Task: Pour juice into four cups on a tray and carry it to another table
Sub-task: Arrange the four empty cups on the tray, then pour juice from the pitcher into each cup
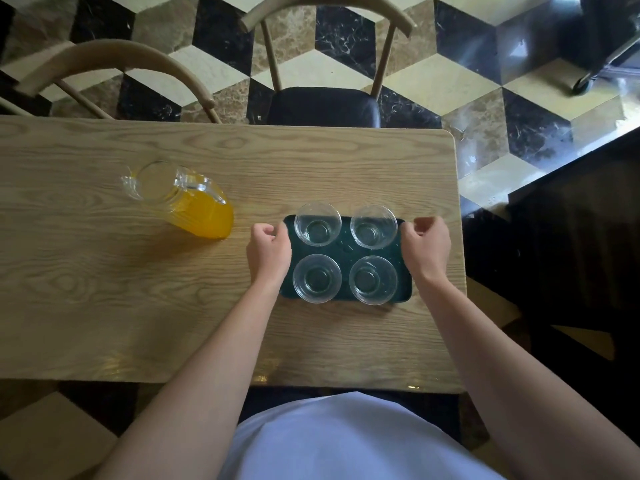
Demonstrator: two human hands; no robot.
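Note:
A dark green tray (346,250) lies on the right part of a wooden table (138,299). Four clear cups stand on it in two rows, all with no juice in them: far left (317,224), far right (373,226), near left (317,278), near right (373,280). My left hand (268,251) is curled over the tray's left edge. My right hand (427,245) is curled over its right edge. A glass pitcher (194,206) of orange juice stands on the table well left of the tray, apart from both hands.
A chair with a dark seat (322,105) is pushed in at the table's far side, and a second wooden chair (114,60) stands at the far left. The table's right edge is close to the tray. A dark counter (571,220) runs along the right.

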